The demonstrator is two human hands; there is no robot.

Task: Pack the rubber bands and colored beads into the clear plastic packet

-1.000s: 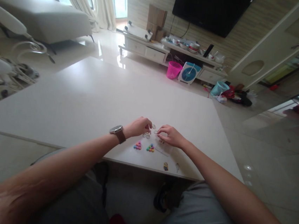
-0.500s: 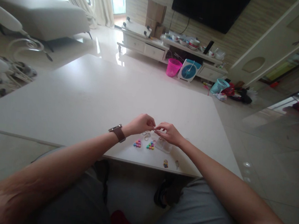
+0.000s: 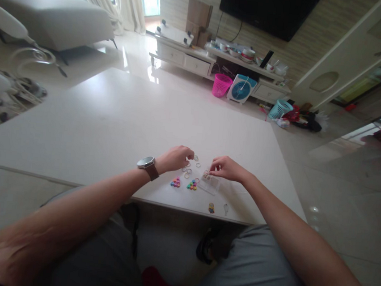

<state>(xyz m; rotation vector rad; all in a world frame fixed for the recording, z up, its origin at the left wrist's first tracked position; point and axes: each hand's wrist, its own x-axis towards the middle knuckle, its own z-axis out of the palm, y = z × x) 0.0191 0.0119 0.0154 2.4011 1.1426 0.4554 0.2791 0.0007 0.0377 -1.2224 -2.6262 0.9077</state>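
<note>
Both my hands rest near the front edge of a white table (image 3: 111,122). My left hand (image 3: 174,157), a watch on its wrist, has its fingers curled beside several small metal rings (image 3: 189,170). My right hand (image 3: 227,168) pinches with its fingertips over a small clear plastic box (image 3: 209,185); what it pinches is too small to name. Two little clusters of coloured beads (image 3: 184,183) lie just in front of the rings. A small yellow charm (image 3: 211,207) and a tiny pale piece (image 3: 226,207) lie near the table's edge.
Beyond the table, a low white TV cabinet (image 3: 198,65) stands with dishes on it, beside a pink basket (image 3: 221,85), a small blue fan (image 3: 241,88) and a teal basket (image 3: 280,109). A grey sofa (image 3: 50,17) is at the far left.
My hands met at the fingertips above the rings half a second ago. They have since parted: the left drew back to the rings, the right moved right over the clear box.
</note>
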